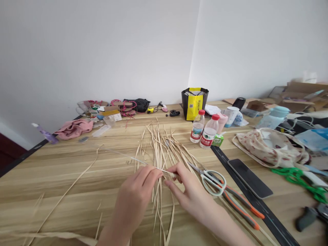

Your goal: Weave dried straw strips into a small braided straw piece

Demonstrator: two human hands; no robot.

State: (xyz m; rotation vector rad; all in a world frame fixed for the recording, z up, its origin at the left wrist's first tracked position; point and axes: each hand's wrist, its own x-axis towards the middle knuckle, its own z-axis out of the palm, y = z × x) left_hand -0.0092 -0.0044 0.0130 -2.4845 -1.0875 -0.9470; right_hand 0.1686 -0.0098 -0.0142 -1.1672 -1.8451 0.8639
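Note:
My left hand (pixel 139 191) is closed in a pinch on a thin, shiny wire-like strand (pixel 138 160), which runs up and left past my fingers. Its other end meets a small pale bundle (pixel 171 174) of what looks like straw, pinched between the thumb and fingers of my right hand (pixel 191 191). Beneath both hands, many long dry straw strips (pixel 157 147) lie fanned out over the wooden table (pixel 77 167). Scissors (pixel 214 181) with pale green handles and orange-grey pliers (pixel 243 206) lie just right of my right hand.
Two water bottles (pixel 210 133) stand beyond the straw, near a black-and-yellow bag (pixel 194 106). On the right lie a phone (pixel 249 177), a patterned cloth bag (pixel 271 147) and green cord (pixel 299 181). A pink cloth (pixel 74 129) and one loose strip (pixel 68 191) are at left.

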